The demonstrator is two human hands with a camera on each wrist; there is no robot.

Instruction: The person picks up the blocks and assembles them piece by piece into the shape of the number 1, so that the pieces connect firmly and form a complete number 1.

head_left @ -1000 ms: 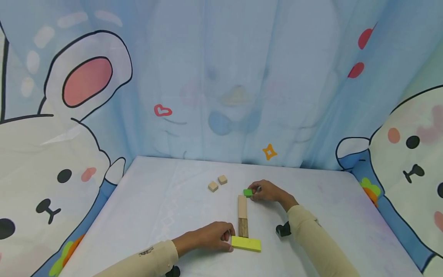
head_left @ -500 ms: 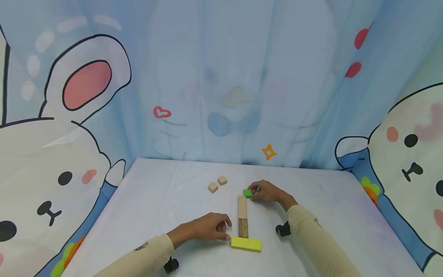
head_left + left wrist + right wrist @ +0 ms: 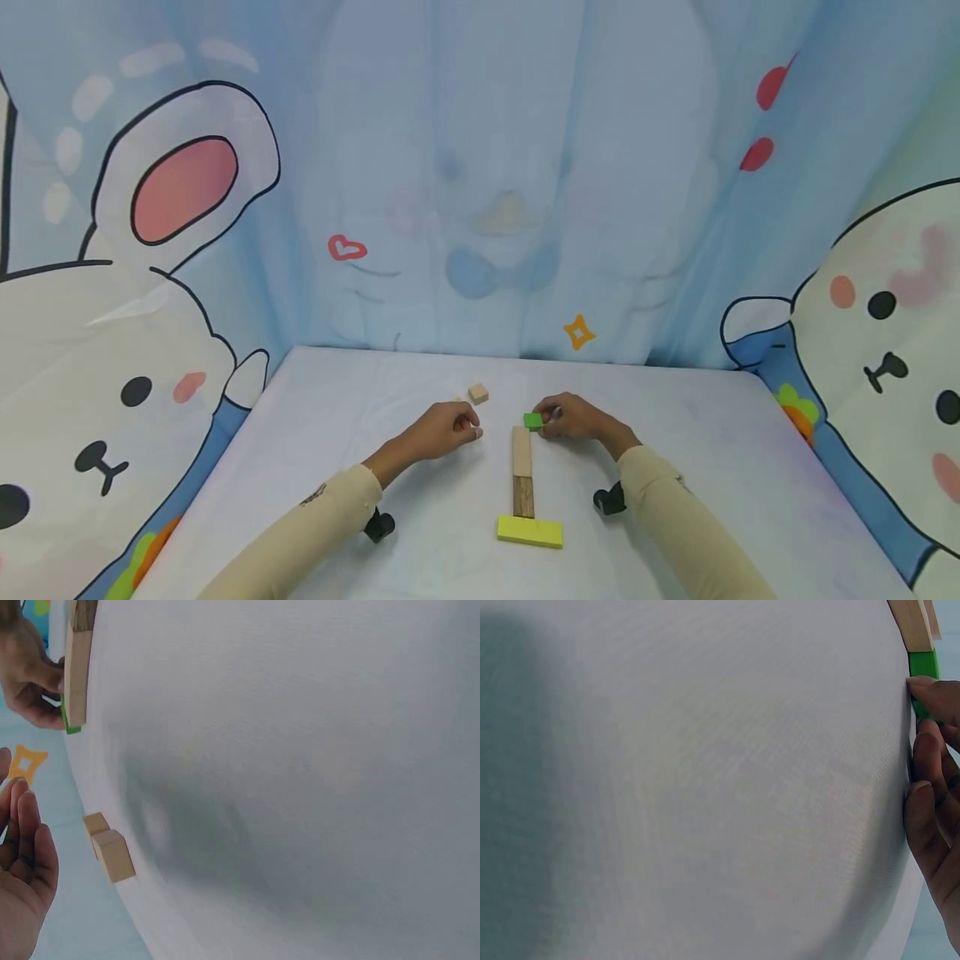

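Fingers of right hand (image 3: 573, 417) pinch green block (image 3: 533, 422); left of it, left hand (image 3: 441, 432) hovers near cubes (image 3: 116, 856), fingers loosely curled, empty; pale bar (image 3: 522, 452) in front of block.

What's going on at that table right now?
A person's right hand pinches the green block at the far end of the light wooden block. A darker wooden block continues that line, and the yellow block lies crosswise at its near end. The left hand, holding nothing visible, is near two loose wooden cubes.
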